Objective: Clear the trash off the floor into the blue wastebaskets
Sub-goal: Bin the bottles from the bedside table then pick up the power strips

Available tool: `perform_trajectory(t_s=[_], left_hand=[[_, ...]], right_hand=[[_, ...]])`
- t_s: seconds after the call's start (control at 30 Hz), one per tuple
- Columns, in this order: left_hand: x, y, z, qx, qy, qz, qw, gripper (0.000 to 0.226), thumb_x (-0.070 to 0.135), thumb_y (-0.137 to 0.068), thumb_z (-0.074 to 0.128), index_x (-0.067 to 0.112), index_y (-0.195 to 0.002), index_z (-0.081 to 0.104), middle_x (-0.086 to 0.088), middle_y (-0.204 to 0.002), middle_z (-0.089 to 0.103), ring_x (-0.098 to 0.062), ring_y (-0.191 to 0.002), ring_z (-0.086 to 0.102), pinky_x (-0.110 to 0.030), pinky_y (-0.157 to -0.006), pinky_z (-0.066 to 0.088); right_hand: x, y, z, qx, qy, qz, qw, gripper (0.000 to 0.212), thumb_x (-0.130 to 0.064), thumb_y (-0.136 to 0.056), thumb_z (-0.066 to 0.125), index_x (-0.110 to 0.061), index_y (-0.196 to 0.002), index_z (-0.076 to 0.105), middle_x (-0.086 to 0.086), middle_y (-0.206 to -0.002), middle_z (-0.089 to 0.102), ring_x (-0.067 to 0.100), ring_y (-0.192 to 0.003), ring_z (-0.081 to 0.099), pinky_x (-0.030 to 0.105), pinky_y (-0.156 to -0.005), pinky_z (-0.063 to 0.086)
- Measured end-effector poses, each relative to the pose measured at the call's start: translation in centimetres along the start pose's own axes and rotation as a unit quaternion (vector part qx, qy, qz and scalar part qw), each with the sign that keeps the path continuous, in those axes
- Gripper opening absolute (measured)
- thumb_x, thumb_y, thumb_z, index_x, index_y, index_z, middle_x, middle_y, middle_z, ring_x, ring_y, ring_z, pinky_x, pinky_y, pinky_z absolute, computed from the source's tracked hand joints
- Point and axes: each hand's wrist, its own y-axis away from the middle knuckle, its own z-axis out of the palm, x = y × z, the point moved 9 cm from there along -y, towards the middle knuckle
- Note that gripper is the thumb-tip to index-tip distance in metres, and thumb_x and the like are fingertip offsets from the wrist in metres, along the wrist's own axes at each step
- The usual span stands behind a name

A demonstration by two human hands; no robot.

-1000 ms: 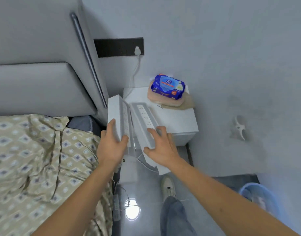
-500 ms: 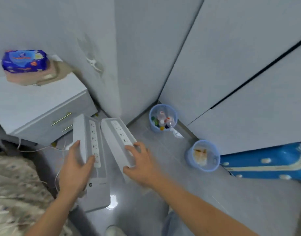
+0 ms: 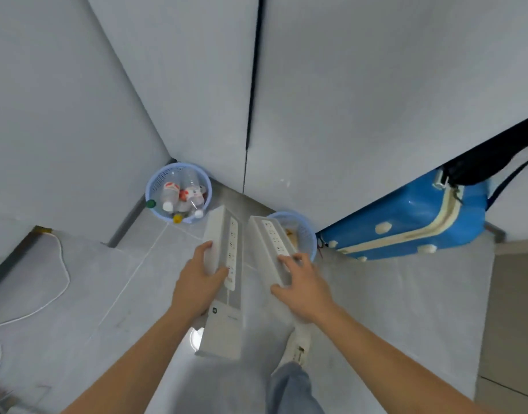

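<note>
Hands held one long white box each, both printed with a power strip picture, above the grey tiled floor (image 3: pixel 77 309). The left hand (image 3: pixel 197 282) gripped the left box (image 3: pixel 225 282) from its side, thumb on the printed face and fingers curled round the far edge. The right hand (image 3: pixel 301 289) gripped the right box (image 3: pixel 271 249) near its lower end, fingers spread over the top face and thumb on the near edge. The right box's far end overlapped the nearer blue wastebasket (image 3: pixel 304 231), whose contents were mostly hidden. The farther blue wastebasket (image 3: pixel 158 177) stood in the wall corner, filled with plastic bottles (image 3: pixel 182 195). A blue suitcase (image 3: pixel 406 222) leaned against the wall just right of the nearer basket. A white cable (image 3: pixel 62 270) lay looped on the floor at left.
</note>
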Motion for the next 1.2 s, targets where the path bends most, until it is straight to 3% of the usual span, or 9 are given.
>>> perform_trajectory(t_s=[0.17,0.3,0.47,0.57,0.67,0.77,0.97,1.1,1.2], left_hand=[[3.3,-5.8,11.0,-0.051,0.034,-0.045,0.997,0.061,0.048,-0.077,0.067,0.042,-0.135,0.048,-0.005,-0.116,0.066,-0.026,-0.098,0.067,-0.044,-0.09,0.056],[1.1,-11.3,16.8,-0.069,0.051,-0.087,0.993,0.049,0.041,-0.085,0.068,0.037,-0.132,0.054,-0.004,-0.116,0.066,-0.021,-0.089,0.069,-0.033,-0.074,0.058],[-2.7,-18.7,21.1,-0.078,0.027,-0.097,0.992,0.047,0.046,-0.087,0.065,0.035,-0.132,0.052,-0.007,-0.115,0.066,-0.027,-0.089,0.07,-0.045,-0.081,0.061],[-4.2,-22.0,22.4,-0.078,-0.037,-0.08,0.993,0.045,0.045,-0.092,0.059,0.034,-0.134,0.049,-0.006,-0.111,0.065,-0.027,-0.086,0.069,-0.039,-0.069,0.062],[-5.3,-23.5,24.0,-0.095,-0.083,-0.059,0.99,0.047,0.042,-0.097,0.054,0.033,-0.142,0.041,-0.006,-0.116,0.057,-0.026,-0.092,0.063,-0.028,-0.054,0.05],[-5.2,-23.9,25.8,-0.098,-0.14,-0.008,0.985,0.051,0.041,-0.101,0.05,0.029,-0.148,0.035,-0.005,-0.118,0.04,-0.028,-0.092,0.051,-0.029,-0.07,0.043],[-4.1,-25.2,26.5,-0.094,-0.219,0.04,0.97,0.046,0.046,-0.099,0.045,0.028,-0.14,0.034,-0.01,-0.119,0.041,-0.036,-0.097,0.06,-0.051,-0.089,0.056],[-1.9,-24.5,26.4,-0.064,-0.331,0.141,0.931,0.056,0.041,-0.098,0.048,0.035,-0.148,0.024,-0.011,-0.146,0.027,-0.036,-0.116,0.047,-0.05,-0.087,0.055],[-1.8,-23.9,28.1,-0.111,-0.383,0.187,0.898,0.068,0.042,-0.096,0.051,0.035,-0.155,0.018,-0.002,-0.162,0.012,-0.038,-0.14,0.027,-0.053,-0.103,0.048]], right_hand=[[10.8,-5.1,-1.4,-0.038,0.01,0.059,0.997,0.072,-0.058,-0.081,0.059,-0.038,-0.147,0.039,-0.005,-0.143,0.031,0.027,-0.123,0.042,0.042,-0.095,0.048],[15.7,-9.0,1.1,-0.061,0.02,0.09,0.994,0.074,-0.062,-0.079,0.058,-0.039,-0.146,0.04,-0.003,-0.143,0.033,0.028,-0.12,0.044,0.044,-0.097,0.049],[18.7,-14.0,5.5,-0.057,0.031,0.109,0.992,0.074,-0.062,-0.081,0.058,-0.035,-0.148,0.039,-0.001,-0.141,0.033,0.028,-0.119,0.044,0.043,-0.094,0.048],[19.5,-16.6,7.7,-0.047,0.045,0.109,0.992,0.073,-0.063,-0.081,0.058,-0.034,-0.146,0.041,0.001,-0.141,0.033,0.03,-0.12,0.042,0.046,-0.095,0.048],[19.1,-18.2,9.2,-0.035,0.049,0.103,0.993,0.074,-0.065,-0.08,0.06,-0.032,-0.144,0.043,0.002,-0.136,0.035,0.03,-0.119,0.04,0.045,-0.092,0.048],[18.4,-19.5,10.3,-0.037,0.065,0.105,0.992,0.073,-0.065,-0.081,0.061,-0.03,-0.143,0.044,0.003,-0.135,0.035,0.033,-0.123,0.038,0.042,-0.091,0.046],[17.6,-20.8,12.1,-0.042,0.106,0.092,0.989,0.068,-0.068,-0.081,0.058,-0.03,-0.137,0.047,0.003,-0.135,0.034,0.033,-0.125,0.034,0.039,-0.079,0.041],[17.4,-21.3,13.2,-0.06,0.072,0.081,0.992,0.06,-0.062,-0.094,0.045,-0.034,-0.147,0.04,0.0,-0.154,0.025,0.032,-0.137,0.024,0.047,-0.095,0.045],[17.7,-21.8,13.9,-0.07,0.054,0.074,0.993,0.062,-0.054,-0.097,0.047,-0.035,-0.154,0.031,-0.002,-0.164,0.014,0.032,-0.148,0.01,0.053,-0.108,0.039]])
